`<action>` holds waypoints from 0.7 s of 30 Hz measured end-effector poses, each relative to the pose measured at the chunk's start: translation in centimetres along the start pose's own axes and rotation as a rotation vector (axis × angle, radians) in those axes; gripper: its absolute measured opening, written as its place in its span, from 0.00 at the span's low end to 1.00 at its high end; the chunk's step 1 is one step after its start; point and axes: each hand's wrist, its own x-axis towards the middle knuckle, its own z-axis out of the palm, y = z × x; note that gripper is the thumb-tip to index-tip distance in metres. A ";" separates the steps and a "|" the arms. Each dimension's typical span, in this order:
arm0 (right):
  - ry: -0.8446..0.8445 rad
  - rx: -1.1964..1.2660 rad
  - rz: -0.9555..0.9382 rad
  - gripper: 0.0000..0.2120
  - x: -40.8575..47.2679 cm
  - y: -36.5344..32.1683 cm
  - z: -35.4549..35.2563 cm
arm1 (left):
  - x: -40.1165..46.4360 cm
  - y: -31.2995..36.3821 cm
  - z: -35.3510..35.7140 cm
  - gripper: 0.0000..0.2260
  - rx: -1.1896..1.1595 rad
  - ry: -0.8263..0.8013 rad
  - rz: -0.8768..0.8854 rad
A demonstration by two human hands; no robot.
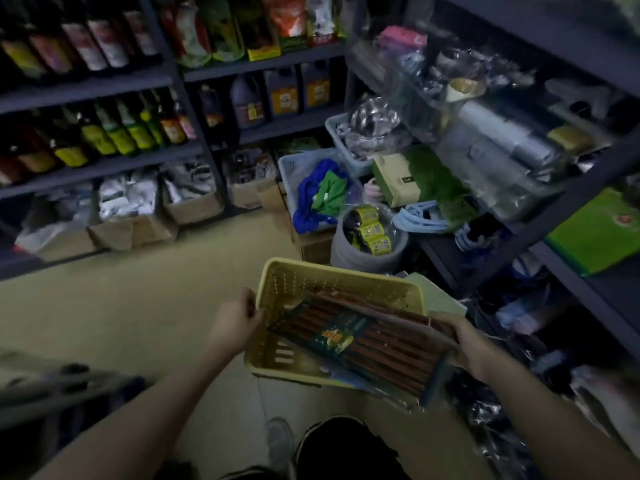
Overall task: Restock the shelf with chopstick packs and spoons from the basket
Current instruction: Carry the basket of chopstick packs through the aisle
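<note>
The left grip (239,320) clasps the rim of a perforated yellow plastic basket (341,282). The right grip (460,337) holds flat, glossy packs (363,341) of reddish-brown chopsticks just left of it, over the basket, below the dark metal shelf (571,188).

Dim stockroom; dark metal shelving (104,83) packed with bottles (104,133); pale floor (138,306); cardboard boxes (194,206) below.

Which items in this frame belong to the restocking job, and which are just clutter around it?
Job:
yellow basket
chopstick pack
left hand on the basket rim
right hand on the pack
right-side shelf

Lying about:
sauce bottles
blue and green cloth
grey tub of cans
</note>
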 end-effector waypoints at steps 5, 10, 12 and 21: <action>0.105 0.189 0.014 0.16 3.3 -3.0 2.1 | 11.6 3.8 -2.3 0.06 0.115 -0.097 0.117; 0.225 0.475 0.055 0.12 7.0 -4.2 0.9 | 21.9 9.8 0.1 0.07 0.163 -0.222 0.361; 0.292 0.548 0.049 0.14 8.0 -4.3 0.4 | 25.2 12.5 1.9 0.07 0.167 -0.245 0.436; 0.618 0.672 0.255 0.11 12.7 -4.8 -0.2 | 36.7 20.6 11.9 0.06 0.145 -0.488 0.533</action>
